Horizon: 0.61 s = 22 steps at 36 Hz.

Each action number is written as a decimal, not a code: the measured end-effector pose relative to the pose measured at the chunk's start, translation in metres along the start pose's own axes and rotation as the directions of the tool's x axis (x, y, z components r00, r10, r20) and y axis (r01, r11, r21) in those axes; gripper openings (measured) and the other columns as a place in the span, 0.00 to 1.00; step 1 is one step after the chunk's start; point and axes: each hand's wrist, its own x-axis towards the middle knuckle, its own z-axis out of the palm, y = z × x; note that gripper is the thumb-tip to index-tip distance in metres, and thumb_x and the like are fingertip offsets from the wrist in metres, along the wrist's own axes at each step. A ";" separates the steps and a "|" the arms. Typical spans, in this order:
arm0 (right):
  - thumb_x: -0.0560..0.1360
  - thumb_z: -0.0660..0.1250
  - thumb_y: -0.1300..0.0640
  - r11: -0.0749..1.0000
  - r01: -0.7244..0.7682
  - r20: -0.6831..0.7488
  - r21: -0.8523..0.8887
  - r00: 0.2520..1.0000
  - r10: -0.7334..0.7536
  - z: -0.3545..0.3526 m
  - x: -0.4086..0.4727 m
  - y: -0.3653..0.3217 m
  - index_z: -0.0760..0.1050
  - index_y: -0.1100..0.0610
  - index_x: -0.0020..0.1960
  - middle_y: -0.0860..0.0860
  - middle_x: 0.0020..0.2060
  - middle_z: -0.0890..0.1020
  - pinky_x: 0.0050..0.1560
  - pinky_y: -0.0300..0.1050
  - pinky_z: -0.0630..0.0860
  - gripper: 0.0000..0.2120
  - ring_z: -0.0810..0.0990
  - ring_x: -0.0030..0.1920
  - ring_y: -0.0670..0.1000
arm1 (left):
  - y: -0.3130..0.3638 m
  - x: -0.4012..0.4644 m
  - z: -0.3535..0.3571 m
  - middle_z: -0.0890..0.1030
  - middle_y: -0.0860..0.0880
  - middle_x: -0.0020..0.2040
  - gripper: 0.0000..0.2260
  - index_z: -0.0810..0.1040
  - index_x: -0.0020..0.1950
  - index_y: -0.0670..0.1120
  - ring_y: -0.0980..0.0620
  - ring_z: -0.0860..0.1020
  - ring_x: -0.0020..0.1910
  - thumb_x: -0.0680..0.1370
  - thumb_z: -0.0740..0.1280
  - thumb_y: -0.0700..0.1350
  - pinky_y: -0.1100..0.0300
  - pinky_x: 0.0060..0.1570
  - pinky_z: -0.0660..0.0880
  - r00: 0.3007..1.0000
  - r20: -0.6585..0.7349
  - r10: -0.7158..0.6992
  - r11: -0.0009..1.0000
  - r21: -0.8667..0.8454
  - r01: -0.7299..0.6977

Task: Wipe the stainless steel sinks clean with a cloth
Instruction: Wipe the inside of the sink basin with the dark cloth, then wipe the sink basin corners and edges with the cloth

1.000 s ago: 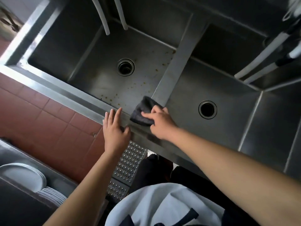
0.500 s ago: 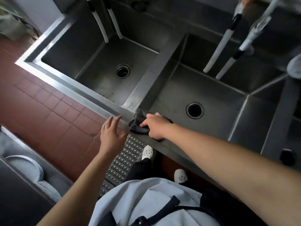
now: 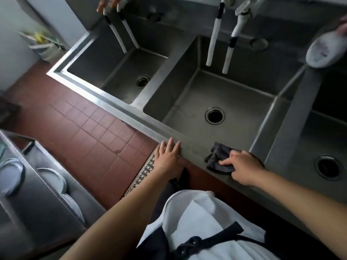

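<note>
Wiping front rim of steel sinks w/ dark cloth

Right hand (image 3: 242,166) presses cloth (image 3: 218,159) flat on front rim (image 3: 193,147) at 4 o'clock, fingers extended. Left hand (image 3: 168,159) rests on rim edge near centre, fingers straight. Middle basin (image 3: 187,102) at 1 o'clock, drain (image 3: 215,115) open; white hoses (image 3: 212,42) hang above it.

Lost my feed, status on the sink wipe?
Right hand presses dark cloth on front rim. Left hand flat on rim. Nothing in the way.
</note>
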 end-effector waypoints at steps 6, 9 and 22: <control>0.72 0.62 0.58 0.995 -0.030 0.021 0.093 0.999 0.028 0.001 -0.026 0.033 0.77 0.37 0.64 0.45 0.60 0.75 0.64 0.45 0.70 0.25 0.73 0.64 0.54 | 0.011 -0.012 0.003 0.50 0.50 0.82 0.34 0.58 0.78 0.60 0.42 0.45 0.80 0.74 0.68 0.53 0.45 0.77 0.47 1.000 0.005 -0.003 0.997 -0.072 0.004; 0.72 0.63 0.56 0.992 -0.045 0.014 0.119 0.999 0.043 0.000 -0.027 0.034 0.78 0.36 0.61 0.45 0.60 0.76 0.63 0.46 0.72 0.23 0.75 0.64 0.53 | 0.012 -0.020 0.001 0.58 0.53 0.79 0.30 0.64 0.75 0.59 0.46 0.53 0.78 0.74 0.69 0.51 0.50 0.75 0.52 1.000 0.023 0.020 0.993 -0.121 -0.017; 0.61 0.65 0.74 -0.057 0.125 -0.135 0.991 0.955 -0.264 -0.094 -0.048 -0.001 0.84 0.52 0.57 0.55 0.52 0.85 0.45 0.45 0.82 0.29 0.83 0.51 0.55 | 0.022 -0.067 -0.110 0.68 0.52 0.74 0.35 0.64 0.75 0.60 0.53 0.66 0.73 0.74 0.75 0.40 0.50 0.73 0.65 0.961 -0.043 0.272 0.612 -0.763 -0.208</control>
